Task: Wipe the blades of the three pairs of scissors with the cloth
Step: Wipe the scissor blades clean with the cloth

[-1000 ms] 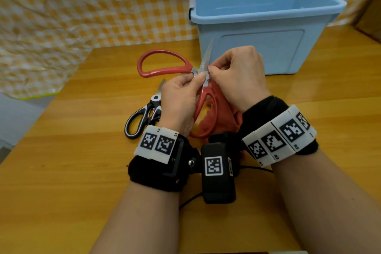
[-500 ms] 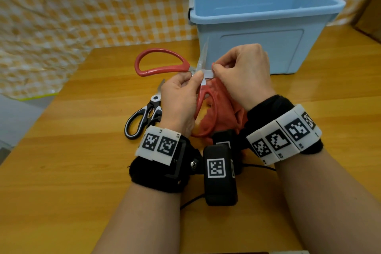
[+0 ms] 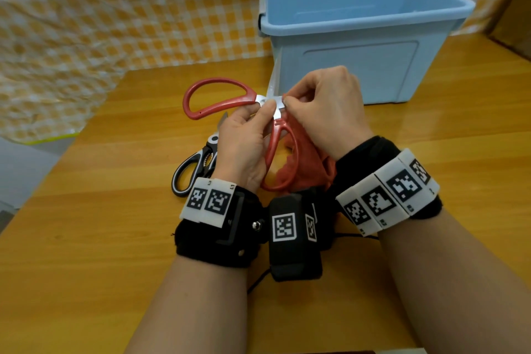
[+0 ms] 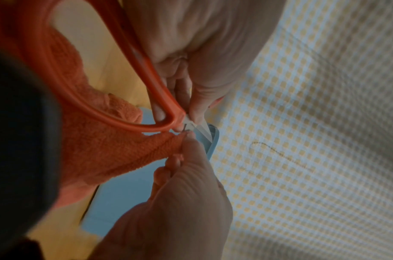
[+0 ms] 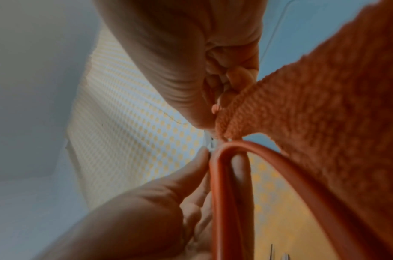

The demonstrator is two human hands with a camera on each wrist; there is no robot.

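Observation:
Red-handled scissors (image 3: 214, 99) are held open above the table, blades pointing up toward the bin. My left hand (image 3: 247, 141) pinches them at the pivot, thumb on the metal. My right hand (image 3: 321, 109) pinches an orange-red cloth (image 3: 304, 164) against a blade just right of the pivot; the cloth hangs down under the hand. The left wrist view shows the red handle loop (image 4: 102, 98), the cloth (image 4: 115, 154) and both sets of fingertips meeting at the blade (image 4: 202, 130). The right wrist view shows the cloth (image 5: 313, 114) and handle (image 5: 224, 184). Black-and-white scissors (image 3: 198, 161) lie on the table left of my left hand.
A light blue plastic bin (image 3: 359, 37) stands open just behind the hands. A yellow checked cloth (image 3: 115, 14) hangs along the back and left. The wooden table (image 3: 86, 238) extends toward me and right. A third pair of scissors is not in view.
The red scissors have shifted slightly left and down. My right hand with the cloth has slid down the blade toward the pivot. The left hand keeps its grip.

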